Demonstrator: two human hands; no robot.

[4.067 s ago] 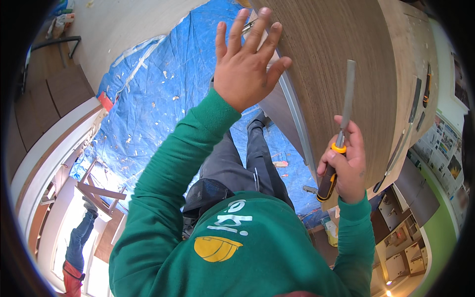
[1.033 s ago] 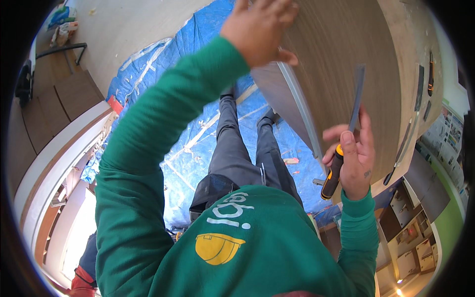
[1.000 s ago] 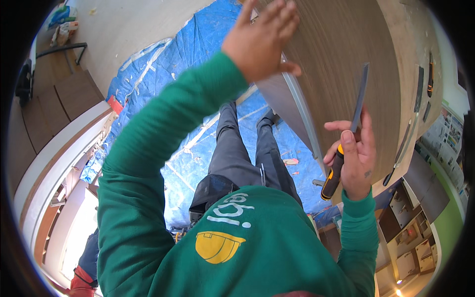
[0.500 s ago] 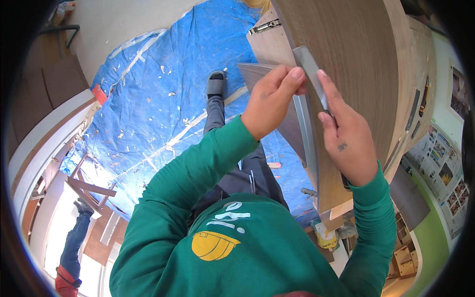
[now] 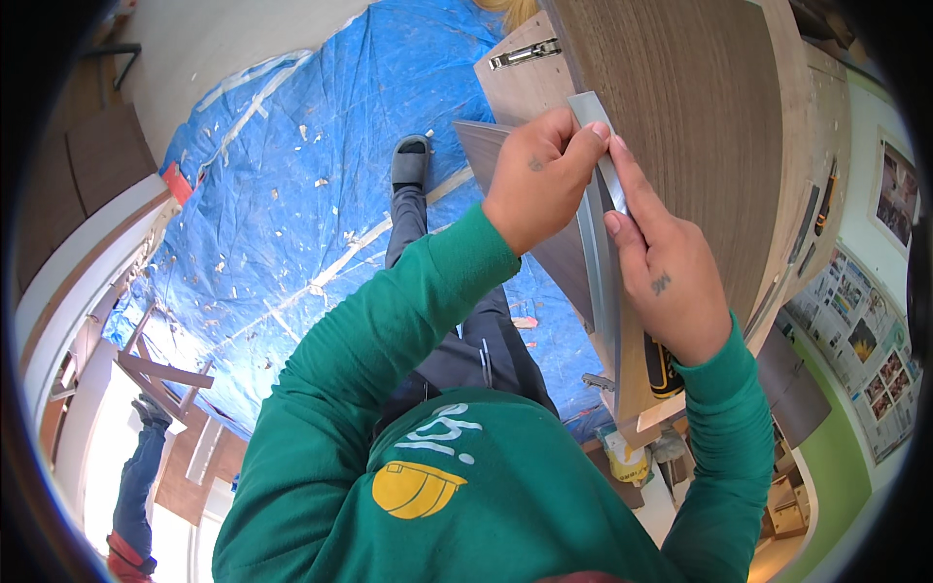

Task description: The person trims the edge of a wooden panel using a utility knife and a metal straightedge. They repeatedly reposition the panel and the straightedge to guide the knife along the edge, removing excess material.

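Note:
A flat, grey, blade-like metal tool [image 5: 586,109], perhaps a file, lies at a slant along the edge of a brown wood-grain panel [image 5: 680,117]. My left hand [image 5: 544,170] is closed, thumb and fingers pinching the tool's side below its far end. Gripping its near part is my right hand [image 5: 671,272], with the index finger stretched along it and the thumb beside it. A black and yellow handle [image 5: 663,369] shows under the right hand. Whether it belongs to the same tool is hidden by the palm.
A metal hinge [image 5: 525,53] sits on the pale cabinet side, and a second hinge [image 5: 598,382] is lower down. Another brown panel [image 5: 476,146] stands left of the edge. A black and orange tool [image 5: 826,199] lies at right. Blue tarp [image 5: 292,185] with scraps covers the floor. Another person's leg [image 5: 141,476] shows lower left.
My left hand has shifted slightly right, closer to the right hand, and the right hand has moved slightly left. The black and yellow handle shows more. The view has shifted a little.

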